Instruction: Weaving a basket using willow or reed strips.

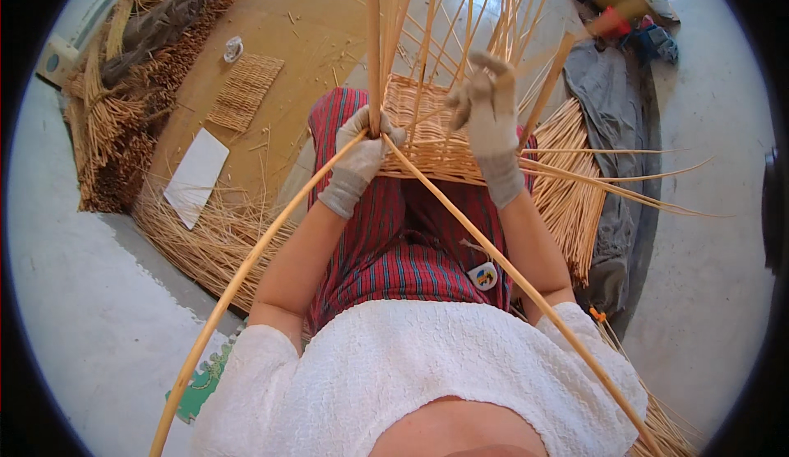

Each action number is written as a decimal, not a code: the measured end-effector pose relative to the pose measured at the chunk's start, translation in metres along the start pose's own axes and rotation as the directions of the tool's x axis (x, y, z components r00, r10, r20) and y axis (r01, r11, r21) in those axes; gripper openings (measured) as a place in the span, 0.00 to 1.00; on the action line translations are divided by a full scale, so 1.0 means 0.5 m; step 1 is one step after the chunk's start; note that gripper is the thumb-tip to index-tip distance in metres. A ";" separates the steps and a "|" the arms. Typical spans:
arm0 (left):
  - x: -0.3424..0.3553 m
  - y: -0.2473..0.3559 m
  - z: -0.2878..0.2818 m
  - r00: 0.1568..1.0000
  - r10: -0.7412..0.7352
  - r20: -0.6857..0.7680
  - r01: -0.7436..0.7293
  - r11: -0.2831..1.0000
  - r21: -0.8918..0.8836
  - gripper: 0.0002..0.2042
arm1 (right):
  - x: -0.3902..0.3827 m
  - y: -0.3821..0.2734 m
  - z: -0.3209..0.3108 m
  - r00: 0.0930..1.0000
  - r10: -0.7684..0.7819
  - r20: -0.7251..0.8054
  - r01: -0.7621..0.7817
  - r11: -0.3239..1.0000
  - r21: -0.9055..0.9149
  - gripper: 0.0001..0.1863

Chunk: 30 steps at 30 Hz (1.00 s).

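A partly woven wicker basket (pixel 436 157) rests across my lap, with upright stakes (pixel 427 34) rising from its far part. At its near left corner my left hand (pixel 362 143), in a pale glove with a grey cuff, is closed round a thick upright corner post (pixel 374 54). Two long willow rods spread from that grip: the left rod (pixel 246 268) runs down past my left arm, the right rod (pixel 501 264) across my right arm and chest. My gloved right hand (pixel 491 112) is raised over the basket's right side, slightly blurred, fingers apart, holding nothing I can see.
Another thick post (pixel 546 79) leans at the basket's right, and loose rod ends (pixel 625 186) stick out there. Bundled rods (pixel 567 202) lie beside a grey cloth (pixel 608 95). Leftward are a brown board (pixel 304 38), a woven panel (pixel 246 91), a white sheet (pixel 197 177) and rod piles (pixel 205 243).
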<state>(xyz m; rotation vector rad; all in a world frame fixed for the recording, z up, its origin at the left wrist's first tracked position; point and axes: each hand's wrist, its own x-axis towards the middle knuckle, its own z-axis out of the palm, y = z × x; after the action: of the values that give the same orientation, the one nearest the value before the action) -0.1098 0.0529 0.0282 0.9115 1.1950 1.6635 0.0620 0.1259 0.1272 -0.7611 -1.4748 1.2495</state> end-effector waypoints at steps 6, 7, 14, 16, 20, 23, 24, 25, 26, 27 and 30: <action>-0.006 0.010 0.002 0.997 0.059 0.056 -0.058 0.998 -0.015 0.15 | -0.155 0.056 -0.078 0.977 0.117 -0.178 -0.085 0.980 0.181 0.09; -0.010 0.002 -0.003 0.996 0.063 0.059 -0.062 0.998 -0.015 0.15 | -0.171 0.069 -0.067 0.977 0.113 -0.180 -0.080 0.980 0.181 0.09; -0.081 -0.054 0.007 0.920 0.273 -0.282 -0.279 0.960 0.019 0.15 | -0.191 0.090 -0.104 0.996 0.017 -0.085 -0.007 0.994 0.110 0.08; -0.136 -0.052 0.005 0.891 0.448 -0.076 -0.391 0.841 0.374 0.17 | -0.165 0.102 -0.170 0.942 0.255 -0.217 -0.234 0.965 0.118 0.07; -0.093 -0.006 0.118 0.976 0.197 0.091 -0.216 0.847 0.486 0.10 | -0.176 0.096 -0.213 0.868 0.144 -0.476 0.007 0.954 0.301 0.09; 0.015 0.071 0.141 0.796 -0.570 0.202 0.406 0.752 0.519 0.11 | -0.148 0.067 -0.215 0.945 0.100 -0.313 -0.062 0.990 0.130 0.11; 0.013 0.059 0.146 0.799 -0.564 0.207 0.398 0.756 0.519 0.11 | -0.109 0.061 -0.209 0.965 0.080 -0.249 -0.074 0.997 0.032 0.14; 0.003 0.030 0.146 0.861 -0.481 0.163 0.326 0.769 0.550 0.12 | -0.061 0.057 -0.199 0.981 0.067 -0.181 -0.080 0.995 -0.066 0.18; 0.000 0.006 0.153 0.909 -0.394 0.134 0.246 0.770 0.588 0.14 | 0.011 0.065 -0.175 0.975 -0.206 -0.082 0.163 0.917 -0.365 0.22; 0.000 -0.009 0.166 0.904 -0.398 0.155 0.236 0.768 0.596 0.14 | 0.080 0.074 -0.145 0.905 -0.417 0.083 0.378 0.700 -0.606 0.27; -0.005 -0.031 0.178 0.975 -0.222 0.014 0.154 0.717 0.680 0.19 | 0.150 0.047 -0.084 0.825 -0.494 0.275 0.370 0.103 -0.923 0.33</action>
<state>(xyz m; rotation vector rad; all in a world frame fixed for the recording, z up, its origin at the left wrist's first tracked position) -0.0244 0.0819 0.0372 1.2349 1.8111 0.9874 0.0771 0.2134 0.1247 -0.9970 -2.1353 -0.3823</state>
